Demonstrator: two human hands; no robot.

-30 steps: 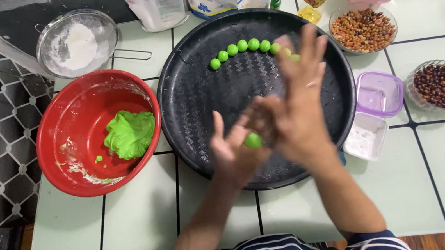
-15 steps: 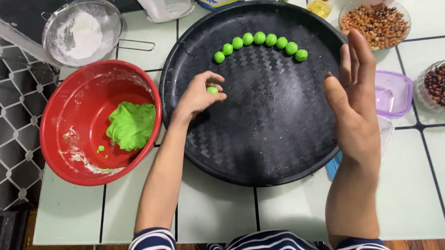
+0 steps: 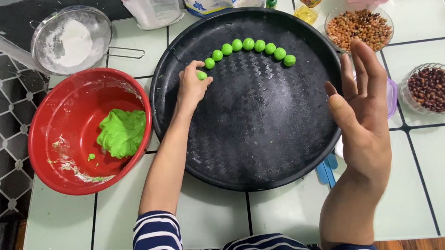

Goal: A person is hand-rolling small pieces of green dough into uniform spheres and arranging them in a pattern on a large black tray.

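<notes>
Since half a second ago the left hand [image 3: 192, 83] has carried its small green dough ball [image 3: 202, 75] farther up the black woven tray [image 3: 261, 137], from the tray's left edge to the near end of the curved row of green balls [image 3: 246, 44]; a second ago both hands were pressed together over the tray's middle with the ball between the palms. Now the left arm stretches forward across the tray's rim, wrist straight, fingers curled and pinching the ball at their tips, so the ball sits just beside the first ball of the row, and whether it touches that one cannot be told. The right hand [image 3: 362, 110] has barely shifted: it hovers over the tray's right edge, palm turned inward, fingers spread and straight, holding nothing. To the left of the pinching fingers stands a red bowl [image 3: 54, 162] with a lump of green dough [image 3: 120, 133] in it. Beyond the open hand's fingertips sits a glass bowl of brown nuts [image 3: 358, 26], and to its right another with dark beans [image 3: 432, 89].
</notes>
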